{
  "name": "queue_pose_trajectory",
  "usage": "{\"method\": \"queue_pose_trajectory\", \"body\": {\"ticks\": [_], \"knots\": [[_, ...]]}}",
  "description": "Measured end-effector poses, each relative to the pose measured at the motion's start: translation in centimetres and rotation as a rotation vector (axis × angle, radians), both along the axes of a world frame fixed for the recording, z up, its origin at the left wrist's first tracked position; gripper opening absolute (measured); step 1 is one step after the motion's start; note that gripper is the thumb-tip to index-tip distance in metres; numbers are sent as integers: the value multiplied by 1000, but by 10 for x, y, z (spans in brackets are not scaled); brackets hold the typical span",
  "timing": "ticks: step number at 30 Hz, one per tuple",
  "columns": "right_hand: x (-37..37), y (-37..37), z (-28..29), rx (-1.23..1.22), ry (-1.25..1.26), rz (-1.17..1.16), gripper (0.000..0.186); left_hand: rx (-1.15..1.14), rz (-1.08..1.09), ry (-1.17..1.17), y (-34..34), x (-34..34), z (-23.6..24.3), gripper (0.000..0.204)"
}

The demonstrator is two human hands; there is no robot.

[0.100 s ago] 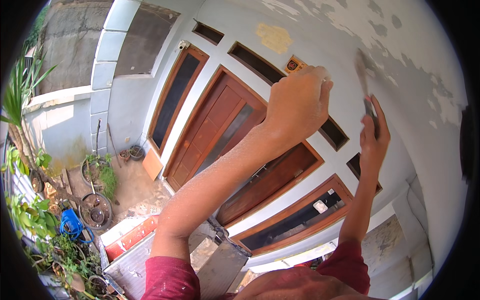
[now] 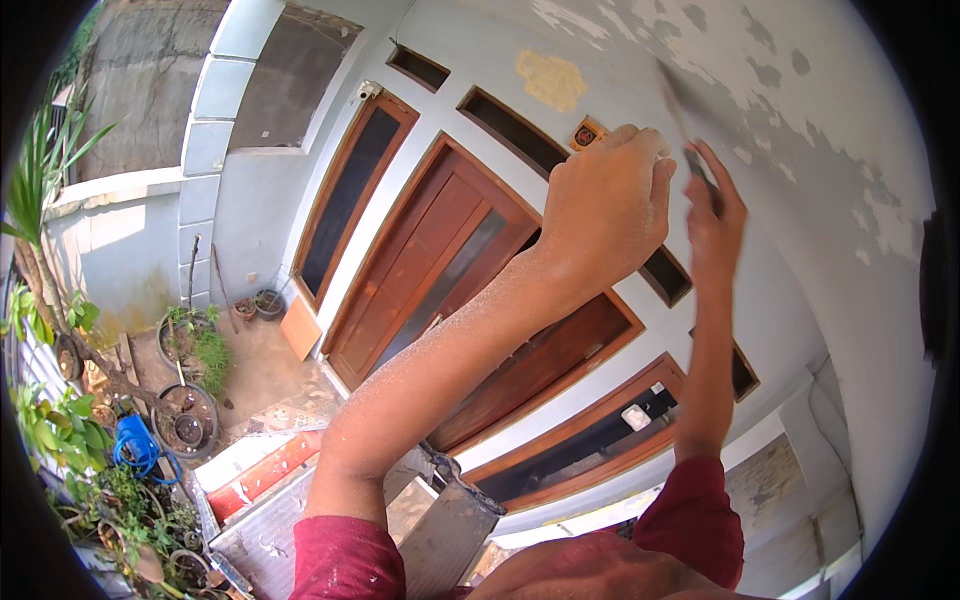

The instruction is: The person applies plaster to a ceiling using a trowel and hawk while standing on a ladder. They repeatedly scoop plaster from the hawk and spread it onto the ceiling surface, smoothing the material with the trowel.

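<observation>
Fingers (image 2: 727,172) of the right hand (image 2: 715,212) were clamped tight round the dark handle of a scraper (image 2: 703,172), and there was its blade, angled up and to the left, nothing but a grey blur against the pale background; whether it touched could not be told! Over on the other side, the left hand (image 2: 608,200) was up too, bent at the wrist, its fingers curled in together, the palm out of sight, so what it held, if anything, could not be told.

Biggest of all was the pale peeling surface (image 2: 800,165), spreading across the upper right, ragged with white and grey patches. Beside it ran the light house wall (image 2: 425,125), and set into that, the broad reddish-brown wooden door (image 2: 400,290)! Next came the tall dark window (image 2: 350,200) to its left, framed in wood. Down the left edge crowded the green plants (image 2: 60,435). Then the left forearm (image 2: 430,370), pale specks all over it, crossing in front of the door from a maroon sleeve (image 2: 350,560). Smaller now: a yellowish patch (image 2: 552,80) high on the wall, a bright blue object (image 2: 137,445) among the greenery, a little orange square (image 2: 588,133) just above the left hand, and, tiniest, a white camera (image 2: 369,90) above the window.
</observation>
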State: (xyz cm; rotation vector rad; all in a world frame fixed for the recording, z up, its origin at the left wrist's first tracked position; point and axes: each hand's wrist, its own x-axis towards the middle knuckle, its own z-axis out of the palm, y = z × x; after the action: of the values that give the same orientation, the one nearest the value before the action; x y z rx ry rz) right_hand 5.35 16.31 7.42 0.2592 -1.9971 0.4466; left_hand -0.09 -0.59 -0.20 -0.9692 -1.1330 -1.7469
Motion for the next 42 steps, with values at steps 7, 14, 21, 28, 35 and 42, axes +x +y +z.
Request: {"method": "queue_pose_trajectory", "body": {"ticks": [7, 14, 21, 28, 35, 42], "knots": [[-158, -62, 26, 140, 67, 410, 41, 122, 33, -46, -22, -18, 7, 20], [-144, -59, -4, -143, 100, 462, 34, 128, 52, -186, -39, -32, 1, 23], [-176, -58, 4, -60, 186, 265, 37, 147, 28, -235, -52, -46, 4, 23], [-154, -39, -5, -311, 83, 380, 36, 134, 89, -264, -61, -60, 0, 25], [-149, -37, -26, -422, 95, 425, 38, 91, 123, -277, -59, -57, -4, 26], [-135, -32, -10, -294, 54, 385, 35, 107, 65, -263, -60, -52, 4, 25]]}}
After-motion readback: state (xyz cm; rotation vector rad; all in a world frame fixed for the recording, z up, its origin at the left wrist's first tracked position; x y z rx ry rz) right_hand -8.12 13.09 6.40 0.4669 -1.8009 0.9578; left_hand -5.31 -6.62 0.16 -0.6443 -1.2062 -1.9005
